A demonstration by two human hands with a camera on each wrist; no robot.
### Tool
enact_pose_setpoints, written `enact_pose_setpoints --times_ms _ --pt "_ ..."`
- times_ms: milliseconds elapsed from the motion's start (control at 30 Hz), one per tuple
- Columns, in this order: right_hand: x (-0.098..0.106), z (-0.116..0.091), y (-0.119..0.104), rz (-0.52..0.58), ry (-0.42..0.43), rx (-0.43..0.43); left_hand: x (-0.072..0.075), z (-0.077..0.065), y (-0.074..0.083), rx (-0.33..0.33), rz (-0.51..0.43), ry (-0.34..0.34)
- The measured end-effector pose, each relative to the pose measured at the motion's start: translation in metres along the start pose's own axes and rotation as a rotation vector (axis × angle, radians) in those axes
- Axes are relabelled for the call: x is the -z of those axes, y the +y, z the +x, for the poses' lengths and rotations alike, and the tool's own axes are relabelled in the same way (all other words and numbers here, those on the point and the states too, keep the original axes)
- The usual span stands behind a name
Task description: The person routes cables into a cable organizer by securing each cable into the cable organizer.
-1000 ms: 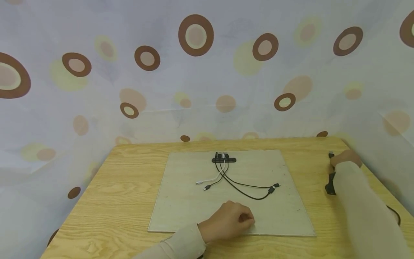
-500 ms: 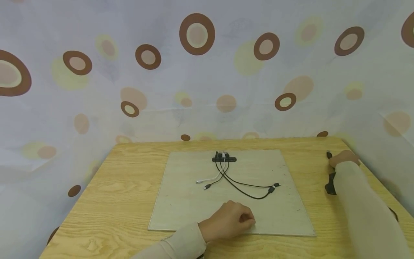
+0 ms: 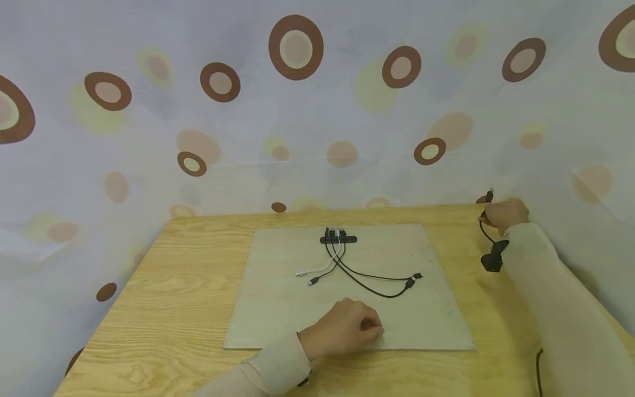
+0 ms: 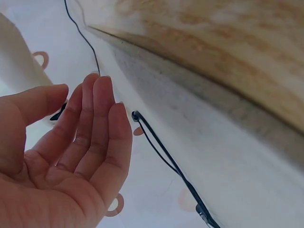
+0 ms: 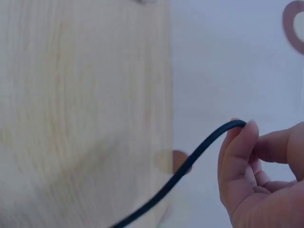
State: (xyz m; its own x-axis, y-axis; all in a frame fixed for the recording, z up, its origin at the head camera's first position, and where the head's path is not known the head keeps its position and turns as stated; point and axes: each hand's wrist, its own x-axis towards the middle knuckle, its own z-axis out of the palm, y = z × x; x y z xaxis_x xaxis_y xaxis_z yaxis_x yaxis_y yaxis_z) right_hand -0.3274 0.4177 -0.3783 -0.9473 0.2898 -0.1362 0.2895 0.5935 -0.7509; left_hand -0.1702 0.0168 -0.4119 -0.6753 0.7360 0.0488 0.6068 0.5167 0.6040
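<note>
In the head view my right hand (image 3: 507, 214) pinches a black cable (image 3: 484, 229) near its end, at the table's far right corner. The cable's connector (image 3: 489, 196) sticks up beyond the fingers. The right wrist view shows the black cable (image 5: 175, 176) curving down from between thumb and fingertips. My left hand (image 3: 342, 329) lies at the front of a pale board (image 3: 278, 314); its fingers are loosely curved with nothing in them, as the left wrist view of the hand (image 4: 90, 147) shows. At the board's back, a black cable holder (image 3: 351, 239) carries several cables.
From the holder, a white cable (image 3: 316, 271) and black cables (image 3: 369, 288) spread over the board. Wooden table (image 3: 173, 286) surrounds the board. A patterned curtain (image 3: 307, 182) hangs behind. Another piece of black cable (image 3: 538, 366) shows beside the right sleeve.
My right hand has lifted from the table's right side and moved away and slightly left, carrying the cable end up. The left hand stays in place.
</note>
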Motion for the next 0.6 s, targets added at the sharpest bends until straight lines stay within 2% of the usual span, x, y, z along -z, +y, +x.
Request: enact_pose_setpoints --times_ms 233,400,600 --pt "-0.003 -0.018 -0.032 0.279 -0.103 0.05 0.007 -0.002 0.002 0.033 0.03 -0.017" --pt "-0.005 -0.028 -0.052 0.469 -0.252 -0.017 0.009 -0.003 0.007 0.054 0.038 -0.036" --pt "-0.008 -0.046 -0.08 0.725 -0.394 -0.137 0.008 -0.001 0.008 0.027 0.029 -0.048"
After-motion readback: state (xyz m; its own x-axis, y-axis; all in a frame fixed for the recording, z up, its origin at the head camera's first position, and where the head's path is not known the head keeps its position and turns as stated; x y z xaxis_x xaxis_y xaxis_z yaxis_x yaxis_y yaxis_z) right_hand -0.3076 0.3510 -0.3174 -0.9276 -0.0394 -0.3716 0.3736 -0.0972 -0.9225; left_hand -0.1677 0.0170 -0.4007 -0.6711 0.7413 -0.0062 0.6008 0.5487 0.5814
